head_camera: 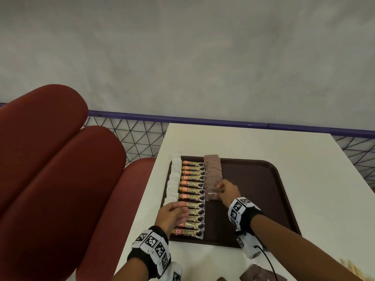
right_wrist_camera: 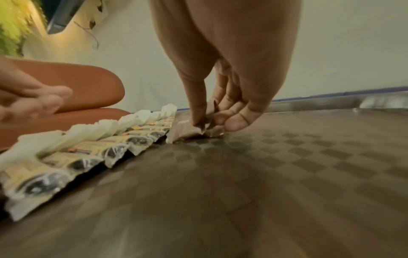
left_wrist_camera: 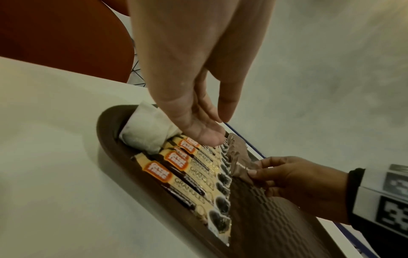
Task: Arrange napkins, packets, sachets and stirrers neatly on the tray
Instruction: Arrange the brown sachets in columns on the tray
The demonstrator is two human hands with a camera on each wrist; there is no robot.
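Observation:
A dark brown tray (head_camera: 253, 185) lies on a white table. Along its left edge sit white napkins (head_camera: 174, 179), then a column of coffee granule sachets (head_camera: 191, 197), then a row of brown sugar packets (head_camera: 213, 175). My right hand (head_camera: 225, 192) pinches a brown packet (right_wrist_camera: 189, 130) at the near end of that row, low on the tray. My left hand (head_camera: 174, 214) hovers over the sachets (left_wrist_camera: 194, 167) with relaxed fingers, holding nothing.
Red padded seats (head_camera: 50, 169) stand left of the table (head_camera: 304, 159). A wire mesh fence with a purple rail (head_camera: 182, 119) runs behind. More brown packets (head_camera: 255, 273) and wooden stirrers (head_camera: 351, 267) lie on the table near its front edge.

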